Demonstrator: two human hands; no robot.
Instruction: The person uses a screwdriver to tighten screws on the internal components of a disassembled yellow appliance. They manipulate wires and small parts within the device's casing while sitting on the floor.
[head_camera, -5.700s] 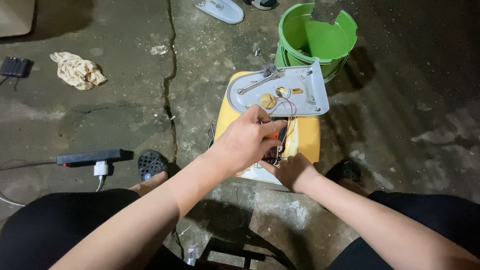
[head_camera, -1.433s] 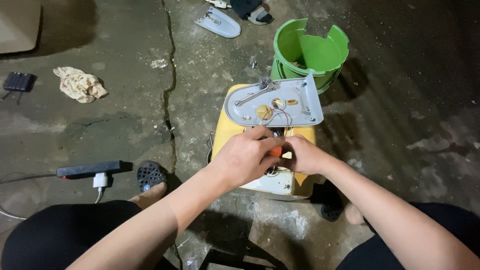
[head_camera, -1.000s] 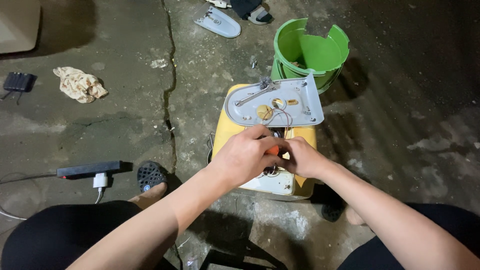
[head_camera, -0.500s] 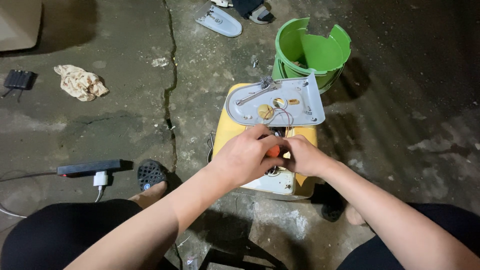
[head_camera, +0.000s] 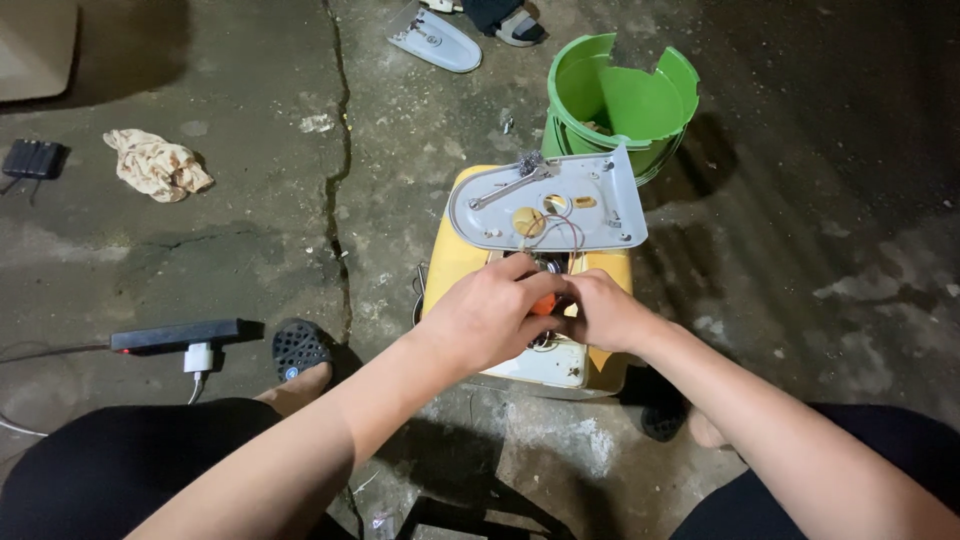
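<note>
Left hand (head_camera: 490, 315) curled shut around a small orange part (head_camera: 543, 304), right hand (head_camera: 600, 312) pinched closed against it from the other side, both over the open top of a yellow-and-white appliance body (head_camera: 445, 265) on the cracked concrete floor (head_camera: 250, 230). Orange part mostly hidden by fingers, so its shape and long axis can't be made out. Grey teardrop-shaped cover plate (head_camera: 545, 205) lies across the body's far end, wide side left, thin wires (head_camera: 560, 232) trailing down; broken green plastic bucket (head_camera: 620, 105) just behind, black power strip (head_camera: 175, 335) well left.

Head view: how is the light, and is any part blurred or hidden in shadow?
Head view: sharp; light falls brightest on the yellow appliance and grey cover plate; frame edges go dark; the green bucket casts a shadow rightward; left hand and right hand hide the orange part.
</note>
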